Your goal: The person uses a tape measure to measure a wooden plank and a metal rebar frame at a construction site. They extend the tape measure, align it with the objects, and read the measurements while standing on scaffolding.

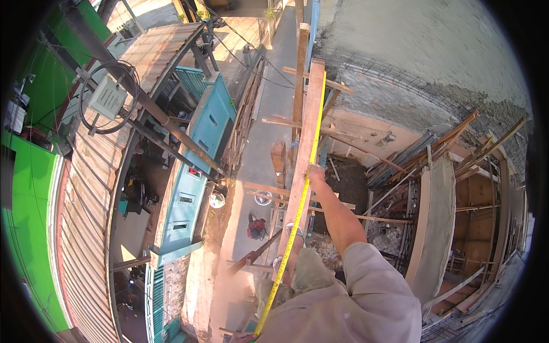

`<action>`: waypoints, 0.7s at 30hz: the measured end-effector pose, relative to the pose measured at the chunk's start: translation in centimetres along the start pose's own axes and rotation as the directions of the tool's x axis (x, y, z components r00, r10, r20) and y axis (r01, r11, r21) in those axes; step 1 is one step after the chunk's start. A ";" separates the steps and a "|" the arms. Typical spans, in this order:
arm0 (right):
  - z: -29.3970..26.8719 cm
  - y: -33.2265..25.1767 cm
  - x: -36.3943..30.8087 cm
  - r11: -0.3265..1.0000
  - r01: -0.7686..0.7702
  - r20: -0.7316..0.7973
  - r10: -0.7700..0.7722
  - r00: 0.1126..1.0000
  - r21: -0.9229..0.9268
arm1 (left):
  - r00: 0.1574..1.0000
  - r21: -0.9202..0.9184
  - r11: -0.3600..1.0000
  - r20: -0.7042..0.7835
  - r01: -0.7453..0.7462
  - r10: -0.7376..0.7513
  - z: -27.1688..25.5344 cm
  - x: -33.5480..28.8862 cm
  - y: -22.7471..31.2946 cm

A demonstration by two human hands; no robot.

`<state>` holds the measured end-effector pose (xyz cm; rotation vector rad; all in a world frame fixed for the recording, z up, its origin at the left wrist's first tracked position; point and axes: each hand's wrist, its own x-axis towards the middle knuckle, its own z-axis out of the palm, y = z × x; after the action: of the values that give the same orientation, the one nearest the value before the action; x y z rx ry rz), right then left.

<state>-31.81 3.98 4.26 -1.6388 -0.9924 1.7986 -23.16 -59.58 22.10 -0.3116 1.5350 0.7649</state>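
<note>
A yellow tape measure (281, 268) runs stretched out from the lower edge of the view, up along a long wooden plank (303, 137), to near the plank's far end. My right hand (315, 174) is closed on the tape at the plank's right edge, with the arm reaching forward. At the bottom edge, only a sliver of my left hand (246, 338) shows, closed at the near part of the tape. The tape's case is out of sight. My sandalled foot (293, 230) rests on the plank, beneath the tape.
The plank sits high on timber scaffolding over a narrow lane (274, 86). Below are a person (257, 228) and a white bucket (263, 198). A concrete slab (412, 34) with rebar lies at right, a concrete beam (437, 211) nearer. A pole with cable (108, 97) and corrugated roof (91, 188) stand left.
</note>
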 end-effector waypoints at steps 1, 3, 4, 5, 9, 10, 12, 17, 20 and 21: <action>0.0 -0.3 0.3 1.000 -0.013 0.023 0.013 1.000 -0.003 | 0.999 0.009 0.999 0.029 -0.032 0.032 0.4 1.4 0.9; 0.9 -0.4 0.1 0.999 -0.041 0.071 0.042 0.997 -0.021 | 0.992 0.007 0.994 0.070 -0.108 0.107 1.8 4.8 3.9; 0.7 0.0 -0.1 0.998 -0.054 0.079 0.057 0.995 -0.038 | 0.987 0.012 0.992 0.095 -0.129 0.127 2.6 6.3 5.5; 0.8 0.5 -0.5 0.996 -0.069 0.093 0.074 0.993 -0.054 | 0.985 0.011 0.992 0.112 -0.130 0.128 3.5 7.3 7.7; 0.2 2.9 0.6 0.989 -0.117 0.078 0.124 0.989 -0.093 | 0.973 -0.146 0.980 0.165 -0.139 0.162 6.7 11.9 13.5; 0.5 3.1 0.9 0.990 -0.126 0.084 0.131 0.988 -0.069 | 0.970 -0.139 0.978 0.165 -0.154 0.177 7.2 12.9 14.1; -0.1 3.6 2.0 0.989 -0.147 0.081 0.149 0.986 -0.024 | 0.964 -0.123 0.977 0.178 -0.176 0.196 8.4 14.9 14.7; -0.9 4.7 3.5 0.983 -0.167 0.074 0.172 0.982 -0.078 | 0.940 -0.085 0.946 0.117 -0.313 0.321 10.7 17.8 13.5; -1.7 4.9 4.7 0.980 -0.186 0.059 0.190 0.980 -0.066 | 0.934 -0.016 0.939 0.098 -0.343 0.343 11.8 19.6 12.8; -2.1 5.0 5.1 0.980 -0.194 0.049 0.196 0.979 -0.053 | 0.933 0.005 0.938 0.097 -0.348 0.346 12.2 19.9 12.8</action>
<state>-29.99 5.27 -2.82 -1.7793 -0.9325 1.9700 -24.30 -37.56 7.17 0.0169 1.5251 1.0237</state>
